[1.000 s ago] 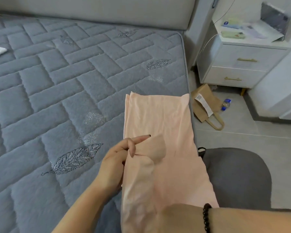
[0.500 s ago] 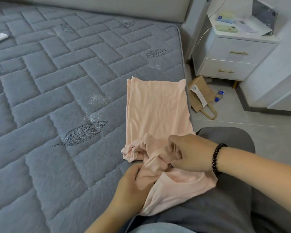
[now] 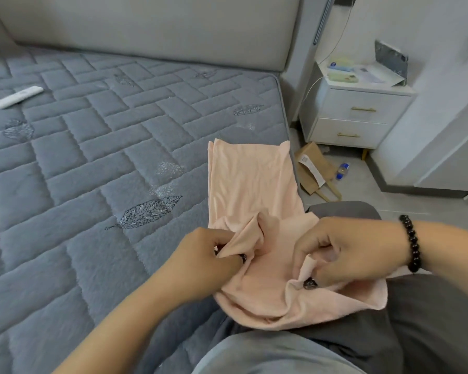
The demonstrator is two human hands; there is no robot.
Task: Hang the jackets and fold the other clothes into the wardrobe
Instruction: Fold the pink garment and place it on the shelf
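Left hand [image 3: 200, 261] and right hand [image 3: 346, 255] each pinch bunched folds of a soft peach-pink cotton garment [image 3: 254, 184] at the grey quilted mattress's [image 3: 92, 163] right edge; uneven tugging could undo its neat fold.

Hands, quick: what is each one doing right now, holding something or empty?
Left hand: closed, pinching a bunched fold of the pink garment.
Right hand: closed, pinching the near edge of the same garment.
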